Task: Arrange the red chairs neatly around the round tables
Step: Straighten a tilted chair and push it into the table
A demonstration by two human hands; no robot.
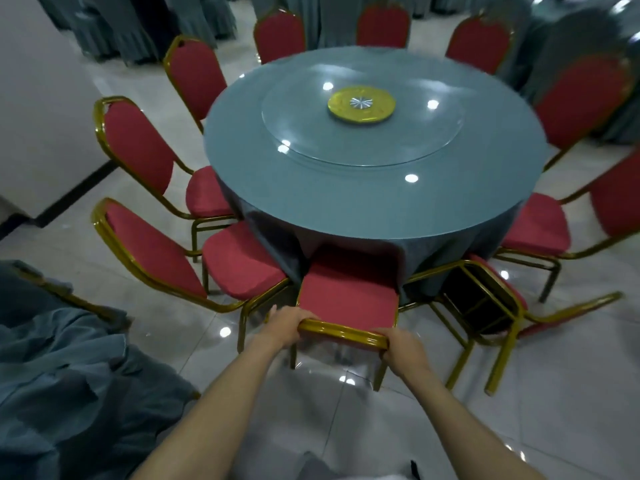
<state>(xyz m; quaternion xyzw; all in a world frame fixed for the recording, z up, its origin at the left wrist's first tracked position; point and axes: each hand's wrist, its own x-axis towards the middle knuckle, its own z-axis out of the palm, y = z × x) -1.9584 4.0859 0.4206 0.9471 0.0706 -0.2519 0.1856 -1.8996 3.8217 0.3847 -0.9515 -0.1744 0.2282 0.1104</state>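
The left grip and right grip are each clasping the red chair by its top rail, one per corner, likely for steering it straight. Its seat front is sitting at the round surface, beside a toppled chair.

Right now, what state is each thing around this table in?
Middle chair: upright, seat partly under the tablecloth, top rail gripped by both hands.
Left hand: grips the top rail's left end.
Right hand: grips the top rail's right end.
Chair to its right: tipped over, dark underside showing.
Round table: cloth-covered, glass turntable flat on top.
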